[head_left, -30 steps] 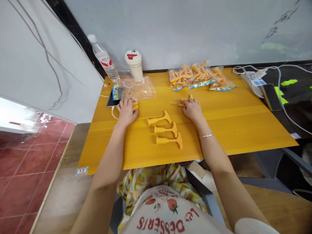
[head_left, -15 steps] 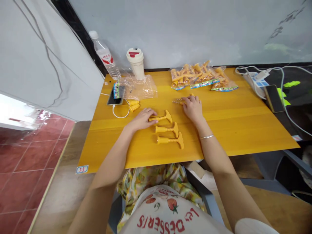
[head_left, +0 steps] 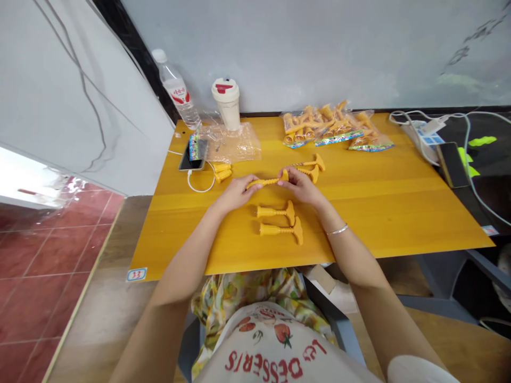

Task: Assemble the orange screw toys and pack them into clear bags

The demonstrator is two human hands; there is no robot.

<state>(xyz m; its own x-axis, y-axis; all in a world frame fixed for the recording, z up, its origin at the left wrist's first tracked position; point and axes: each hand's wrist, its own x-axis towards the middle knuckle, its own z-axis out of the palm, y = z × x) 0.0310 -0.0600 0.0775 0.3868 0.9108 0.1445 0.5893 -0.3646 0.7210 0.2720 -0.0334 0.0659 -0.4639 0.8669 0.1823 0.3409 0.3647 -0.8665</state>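
Note:
Both hands hold one yellow T-handled corkscrew [head_left: 271, 182] just above the table. My left hand [head_left: 237, 192] grips its sleeve end, and my right hand [head_left: 300, 186] pinches it at the T-handle. Two more corkscrews lie beyond my right hand: one bare-shafted corkscrew [head_left: 315, 161] and another corkscrew [head_left: 312, 173] partly hidden by my fingers. Closer to me lie a sleeved corkscrew [head_left: 275, 212] and a second sleeved corkscrew [head_left: 281, 230], side by side with handles to the right. Two loose yellow sleeves [head_left: 222, 174] rest left of my left hand.
Bags of yellow parts [head_left: 335, 127] lie at the back of the table [head_left: 383, 207]. At the back left are a water bottle [head_left: 179, 96], a cream cup [head_left: 228, 106], a plastic bag [head_left: 239, 146] and a phone [head_left: 192, 162] with a white cable. A power strip [head_left: 429, 133] sits right.
My right hand has left the unsleeved corkscrews and come left and nearer to take the T-handle. The corkscrew in my left hand has been raised a little off the table.

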